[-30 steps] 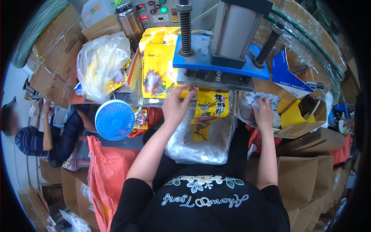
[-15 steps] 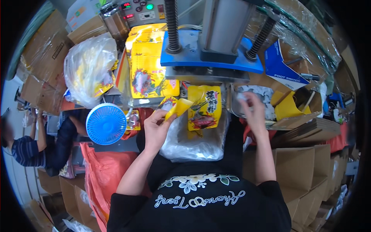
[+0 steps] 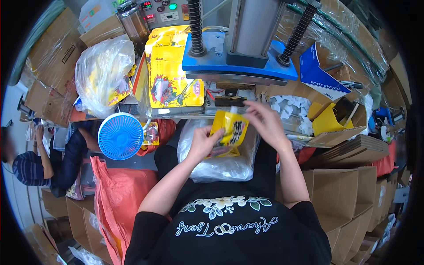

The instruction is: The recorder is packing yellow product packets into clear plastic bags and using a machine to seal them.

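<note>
Hands: since the earlier frame, the right hand (image 3: 267, 125) has been brought from the heap of small white plastic spouts (image 3: 289, 110) to the yellow pouch's upper edge.
Yellow pouch: a flat glossy yellow pouch with black lettering (image 3: 227, 124) is held tilted, off the worktop's front edge (image 3: 185, 117), above a large clear plastic bag (image 3: 212, 172) on the lap.
Left hand: the pouch's left side is clamped between thumb and fingers of the left hand (image 3: 204, 143).
Right hand: fingers are bent beside the pouch's top corner; whether they are together or apart is blurred and cannot be told.
White spout: one small white plastic spout (image 3: 234, 108) is seen at the pouch's top edge.
Worktop, front left: a stack of flat yellow printed pouches (image 3: 173, 81) is laid near the edge.
Worktop, middle: a press with a blue metal plate (image 3: 207, 64) is mounted.
Worktop, front right: the spout heap is placed.
</note>
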The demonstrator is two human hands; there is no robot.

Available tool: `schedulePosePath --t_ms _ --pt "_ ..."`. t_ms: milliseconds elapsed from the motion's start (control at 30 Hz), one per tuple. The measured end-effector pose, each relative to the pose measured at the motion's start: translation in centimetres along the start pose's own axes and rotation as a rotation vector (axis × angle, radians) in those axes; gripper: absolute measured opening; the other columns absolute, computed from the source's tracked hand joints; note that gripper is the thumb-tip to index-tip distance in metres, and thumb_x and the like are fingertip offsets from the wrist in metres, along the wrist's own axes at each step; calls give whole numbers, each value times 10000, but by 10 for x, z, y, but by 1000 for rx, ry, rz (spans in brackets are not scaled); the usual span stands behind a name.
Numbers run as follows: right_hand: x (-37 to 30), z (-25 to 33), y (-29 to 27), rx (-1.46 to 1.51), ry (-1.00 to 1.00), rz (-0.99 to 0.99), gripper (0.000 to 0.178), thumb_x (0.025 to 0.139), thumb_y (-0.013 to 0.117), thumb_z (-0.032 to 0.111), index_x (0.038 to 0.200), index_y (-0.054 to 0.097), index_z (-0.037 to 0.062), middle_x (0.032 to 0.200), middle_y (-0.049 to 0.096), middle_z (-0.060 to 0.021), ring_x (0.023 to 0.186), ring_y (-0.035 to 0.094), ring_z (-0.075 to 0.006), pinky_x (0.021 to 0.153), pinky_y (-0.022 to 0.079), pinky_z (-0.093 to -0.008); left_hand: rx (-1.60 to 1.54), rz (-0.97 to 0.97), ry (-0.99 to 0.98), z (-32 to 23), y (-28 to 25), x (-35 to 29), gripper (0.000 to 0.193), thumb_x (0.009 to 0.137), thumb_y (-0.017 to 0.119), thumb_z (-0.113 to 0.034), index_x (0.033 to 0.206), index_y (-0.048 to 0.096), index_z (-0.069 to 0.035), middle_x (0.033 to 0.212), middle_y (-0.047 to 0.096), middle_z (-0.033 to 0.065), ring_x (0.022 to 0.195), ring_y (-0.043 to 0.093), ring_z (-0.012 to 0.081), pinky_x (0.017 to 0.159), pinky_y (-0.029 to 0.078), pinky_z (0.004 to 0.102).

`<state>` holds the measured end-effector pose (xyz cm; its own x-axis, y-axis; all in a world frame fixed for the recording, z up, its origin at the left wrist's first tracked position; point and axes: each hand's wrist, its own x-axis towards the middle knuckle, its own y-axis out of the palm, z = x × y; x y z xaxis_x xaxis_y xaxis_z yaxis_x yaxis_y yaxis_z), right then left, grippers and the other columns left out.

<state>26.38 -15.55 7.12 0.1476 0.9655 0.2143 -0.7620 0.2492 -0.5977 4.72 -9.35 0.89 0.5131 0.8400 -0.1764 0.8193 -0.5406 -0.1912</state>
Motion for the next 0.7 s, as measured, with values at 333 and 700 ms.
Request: schedulePosePath --t_ms 333,700 --pt "-4 -73 -38 -513 20 -286 229 880 612 142 1072 672 33 1015 645 -130 819 636 -310 737 492 -376 -708 -80 -137 -8 18 57 203 883 679 -114 919 674 85 875 707 115 714 664 135 632 521 263" --pt "-1 -94 -27 -204 141 -351 201 881 636 131 1048 651 21 888 648 -159 801 634 -277 724 491 -350 929 -621 549 23 -65 32 497 774 725 -229 1248 620 -128 1378 521 75 1355 381 284 1140 132 536"
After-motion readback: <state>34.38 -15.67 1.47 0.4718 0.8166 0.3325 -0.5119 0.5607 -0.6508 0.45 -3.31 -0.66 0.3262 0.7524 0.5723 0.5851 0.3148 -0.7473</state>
